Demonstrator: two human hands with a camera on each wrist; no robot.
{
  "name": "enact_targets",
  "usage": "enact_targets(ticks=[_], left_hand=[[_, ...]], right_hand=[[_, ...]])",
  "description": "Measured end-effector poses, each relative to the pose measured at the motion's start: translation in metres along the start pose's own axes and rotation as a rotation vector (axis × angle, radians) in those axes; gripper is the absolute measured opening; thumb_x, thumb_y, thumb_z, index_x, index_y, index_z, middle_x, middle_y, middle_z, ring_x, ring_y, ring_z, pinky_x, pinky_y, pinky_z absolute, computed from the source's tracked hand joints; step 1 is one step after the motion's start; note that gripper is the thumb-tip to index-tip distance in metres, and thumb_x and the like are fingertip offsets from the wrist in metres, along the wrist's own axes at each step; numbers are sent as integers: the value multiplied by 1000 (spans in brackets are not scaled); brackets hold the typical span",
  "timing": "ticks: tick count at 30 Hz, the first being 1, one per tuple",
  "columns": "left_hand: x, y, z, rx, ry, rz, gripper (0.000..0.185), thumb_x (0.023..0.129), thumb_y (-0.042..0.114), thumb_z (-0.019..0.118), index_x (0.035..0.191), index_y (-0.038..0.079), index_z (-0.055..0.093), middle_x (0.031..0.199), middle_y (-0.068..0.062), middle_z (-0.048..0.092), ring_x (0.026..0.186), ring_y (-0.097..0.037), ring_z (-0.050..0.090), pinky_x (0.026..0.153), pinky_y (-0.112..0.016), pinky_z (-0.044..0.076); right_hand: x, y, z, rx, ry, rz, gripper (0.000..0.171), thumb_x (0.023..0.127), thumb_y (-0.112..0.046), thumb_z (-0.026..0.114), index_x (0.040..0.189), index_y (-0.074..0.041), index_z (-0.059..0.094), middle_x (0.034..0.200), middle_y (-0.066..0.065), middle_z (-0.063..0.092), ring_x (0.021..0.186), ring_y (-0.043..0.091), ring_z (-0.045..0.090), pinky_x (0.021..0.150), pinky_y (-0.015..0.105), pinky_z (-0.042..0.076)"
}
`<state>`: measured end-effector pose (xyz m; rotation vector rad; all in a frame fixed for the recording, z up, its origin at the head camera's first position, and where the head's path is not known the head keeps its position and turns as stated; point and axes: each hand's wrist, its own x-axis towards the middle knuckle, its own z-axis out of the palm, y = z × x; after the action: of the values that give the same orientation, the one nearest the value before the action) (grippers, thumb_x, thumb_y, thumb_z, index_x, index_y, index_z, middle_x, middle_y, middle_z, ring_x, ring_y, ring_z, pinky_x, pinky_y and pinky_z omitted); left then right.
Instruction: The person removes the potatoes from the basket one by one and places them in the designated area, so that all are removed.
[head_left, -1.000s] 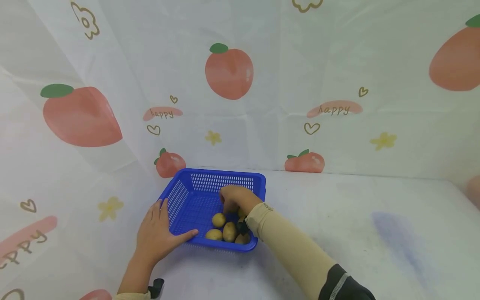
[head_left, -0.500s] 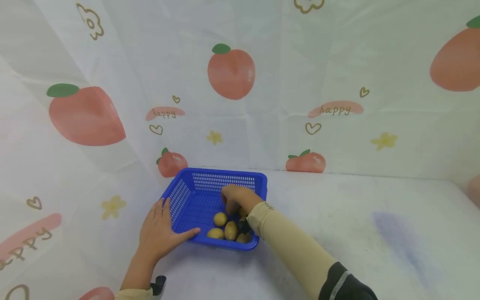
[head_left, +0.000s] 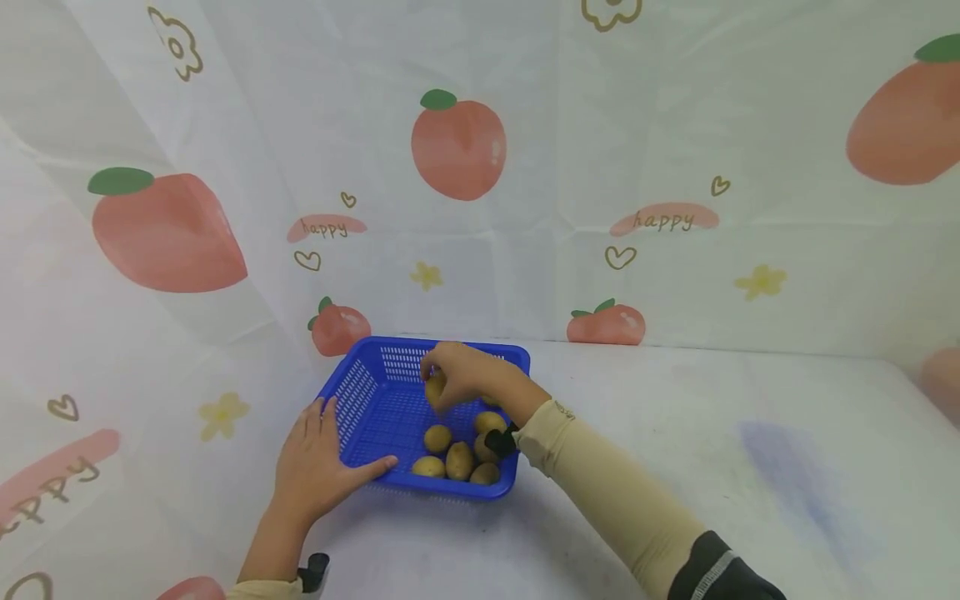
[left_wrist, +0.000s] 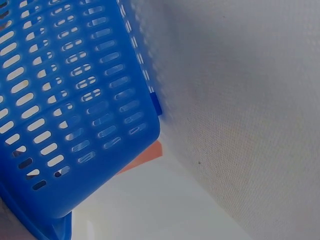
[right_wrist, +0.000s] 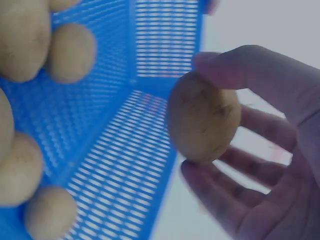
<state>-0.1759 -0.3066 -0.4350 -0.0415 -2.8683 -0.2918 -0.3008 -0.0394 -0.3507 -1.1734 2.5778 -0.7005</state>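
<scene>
1 tan potato [right_wrist: 202,120] is pinched between the thumb and fingertips of the right hand [head_left: 467,373], raised over the far part of a blue plastic basket [head_left: 382,429] and apart from those lying in it. At least 6 other potatoes [head_left: 459,462] lie toward the basket's right side and near right corner; 3 sit along the near wall, a rounder 1 just behind them, and the right arm partly covers the area beyond. The left hand [head_left: 311,467] rests on the basket with its fingers extended at the left rim and its thumb stretched out to the near rim. A beige sleeve [head_left: 600,492] covers the right forearm. The basket stands on a white desk [head_left: 645,417] with a bluish smudge [head_left: 795,475] at right, near a white backdrop [head_left: 525,267] printed with red fruit, yellow flowers, hearts and "happy".
</scene>
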Motion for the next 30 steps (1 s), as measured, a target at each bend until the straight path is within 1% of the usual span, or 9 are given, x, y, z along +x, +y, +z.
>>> enact_targets(ticks=[4, 6, 8, 12, 15, 18, 23, 27, 30], left_hand=[[-1, -1, -2, 6, -11, -7, 143, 74, 91, 68, 161, -15, 24, 165, -40, 29, 153, -58, 27, 125, -73, 27], [-1, 0, -2, 7, -15, -5, 143, 75, 90, 68, 162, -15, 23, 165, -41, 28, 154, -58, 27, 125, -73, 26], [-1, 0, -2, 7, -18, -2, 143, 75, 90, 68, 162, -14, 23, 166, -41, 28, 154, -58, 27, 126, -73, 26], [0, 1, 0, 3, -16, 1, 143, 75, 89, 68, 162, -14, 23, 166, -41, 27, 154, -58, 26, 126, -72, 25], [0, 2, 0, 2, -13, 3, 142, 75, 89, 69, 162, -15, 23, 166, -41, 27, 154, -58, 26, 126, -72, 25], [0, 2, 0, 2, -9, 6, 143, 75, 89, 69, 161, -16, 23, 165, -41, 28, 154, -58, 27, 126, -72, 26], [0, 1, -1, -3, -2, 11, 145, 74, 89, 70, 161, -17, 21, 165, -42, 28, 153, -58, 28, 126, -71, 27], [1, 2, -1, -2, -14, 3, 146, 74, 89, 69, 161, -17, 19, 166, -42, 27, 154, -58, 27, 127, -71, 25], [1, 3, -1, 0, -21, -1, 146, 75, 90, 68, 162, -16, 18, 166, -41, 26, 154, -58, 26, 127, -72, 25]], right_hand=[[-20, -1, -14, 26, 116, -120, 46, 87, -19, 87, 130, -12, 73, 123, 4, 65, 99, 15, 60, 80, 23, 55], [-33, 1, -19, 44, 177, -155, 48, 87, -20, 87, 131, -12, 72, 126, 4, 65, 100, 16, 61, 82, 24, 57], [-47, 4, -24, 66, 232, -175, 48, 87, -20, 88, 131, -12, 72, 128, 4, 65, 102, 15, 62, 85, 27, 59], [-73, 16, -30, 124, 337, -195, 48, 85, -19, 90, 128, -12, 72, 127, 1, 66, 106, 15, 63, 90, 36, 63], [-92, 27, -30, 158, 422, -216, 47, 84, -17, 91, 127, -12, 72, 127, 0, 66, 110, 16, 64, 93, 39, 64], [-109, 41, -26, 153, 513, -235, 48, 84, -17, 92, 128, -12, 73, 130, 0, 65, 115, 16, 64, 95, 37, 63], [-133, 67, -13, 141, 623, -219, 51, 82, -14, 93, 129, -12, 73, 131, 3, 66, 117, 18, 66, 100, 38, 63], [-148, 85, -6, 147, 674, -180, 52, 80, -12, 94, 127, -10, 74, 128, 4, 67, 114, 20, 68, 96, 39, 65], [-159, 97, -1, 159, 694, -136, 52, 79, -10, 95, 126, -8, 74, 127, 5, 68, 113, 22, 69, 93, 40, 66]])
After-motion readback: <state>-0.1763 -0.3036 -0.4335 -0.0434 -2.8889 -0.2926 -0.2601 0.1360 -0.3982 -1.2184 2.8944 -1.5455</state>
